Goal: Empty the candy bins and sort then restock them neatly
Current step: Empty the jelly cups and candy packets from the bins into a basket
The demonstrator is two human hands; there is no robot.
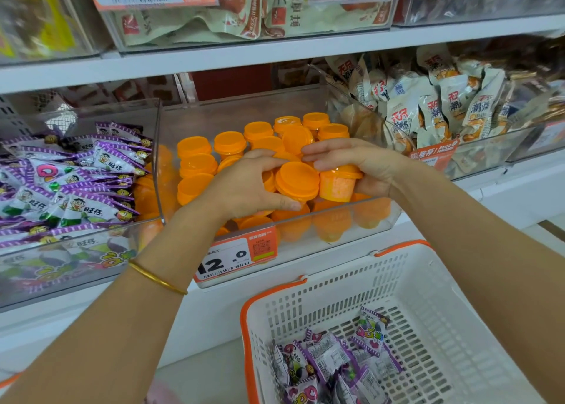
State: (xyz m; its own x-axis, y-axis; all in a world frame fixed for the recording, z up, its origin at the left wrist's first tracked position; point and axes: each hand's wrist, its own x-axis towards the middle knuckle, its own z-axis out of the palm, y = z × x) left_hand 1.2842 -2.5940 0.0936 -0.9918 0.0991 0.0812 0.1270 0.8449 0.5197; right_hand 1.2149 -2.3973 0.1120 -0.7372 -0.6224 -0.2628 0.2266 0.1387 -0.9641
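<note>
My left hand (247, 186) curls round a tilted orange-lidded plastic cup (297, 180); just right of it, my right hand (359, 162) grips an upright orange plastic cup (337, 185).

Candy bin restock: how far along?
Done: some purple packets lie in the white basket. In hand: left hand and right hand each grip orange cups in the middle bin. Left: that bin and the purple-packet bin both hold plenty; sorting, restocking seemingly ahead.

Basket (428, 327) cut off by bottom edge; print on price tag (235, 255) too blurred to read.
</note>
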